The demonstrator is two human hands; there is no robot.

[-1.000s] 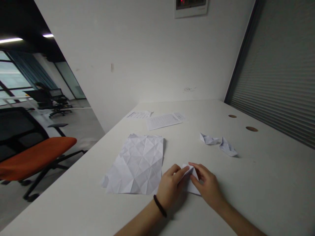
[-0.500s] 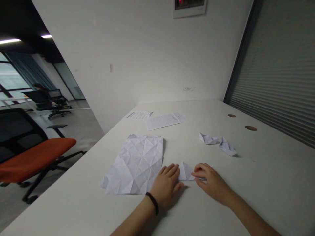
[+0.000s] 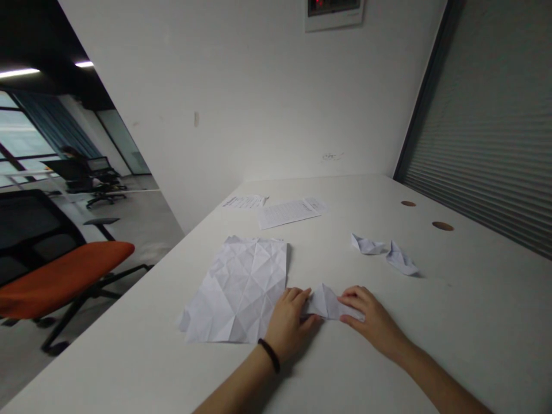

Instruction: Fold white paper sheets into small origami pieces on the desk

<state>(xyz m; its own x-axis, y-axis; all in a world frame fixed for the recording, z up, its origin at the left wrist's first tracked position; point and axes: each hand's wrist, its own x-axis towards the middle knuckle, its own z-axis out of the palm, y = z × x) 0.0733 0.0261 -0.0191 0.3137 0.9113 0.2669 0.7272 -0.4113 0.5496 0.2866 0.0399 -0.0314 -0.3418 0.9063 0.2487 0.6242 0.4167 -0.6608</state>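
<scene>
A small folded white paper (image 3: 326,303) with a pointed middle lies low on the table between my hands. My left hand (image 3: 290,319), a dark band at its wrist, grips the paper's left end between thumb and fingers. The right end is pinched by my right hand (image 3: 366,313), thumb below and fingers above. Left of my left hand spreads a creased white sheet (image 3: 244,287), flat but wrinkled all over with fold lines. Beyond my right hand sit two folded paper boats (image 3: 367,244) (image 3: 401,260), close together.
Printed sheets (image 3: 291,213) lie farther back on the white table (image 3: 371,379), near the wall. Two round holes (image 3: 443,226) (image 3: 407,203) pierce the tabletop at the right. An orange-seated chair (image 3: 64,276) stands left of the table, and a person sits far behind it.
My left hand has gone from lying flat on the paper's left end to gripping it with the thumb underneath. The paper's right part shows more openly between my right fingers.
</scene>
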